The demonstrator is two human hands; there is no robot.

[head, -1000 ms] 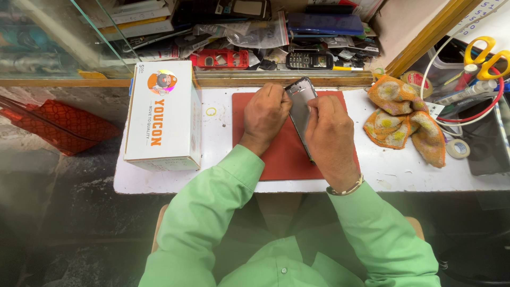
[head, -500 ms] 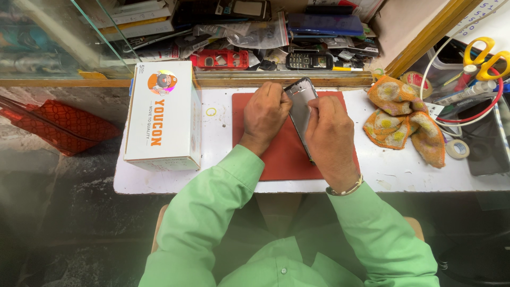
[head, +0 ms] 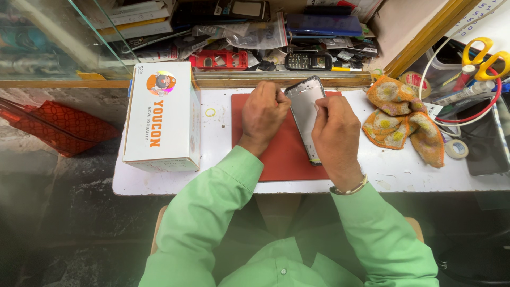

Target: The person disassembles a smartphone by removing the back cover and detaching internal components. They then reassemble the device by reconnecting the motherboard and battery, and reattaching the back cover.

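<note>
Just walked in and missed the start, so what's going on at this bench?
A person in a green shirt is working on a phone frame over a red mat on a white table. The left hand grips the frame's upper left edge; the right hand holds its right side. A white box lies to the left and an orange cloth to the right.

A white cardboard box [head: 162,118] stands left of the red mat [head: 279,154]. An orange patterned cloth [head: 406,119] lies right, near yellow-handled scissors [head: 482,55] and a tape roll [head: 456,149].

Phone frame [head: 305,109] lies on mat [head: 281,154], between box [head: 162,114] and cloth [head: 404,119].
</note>
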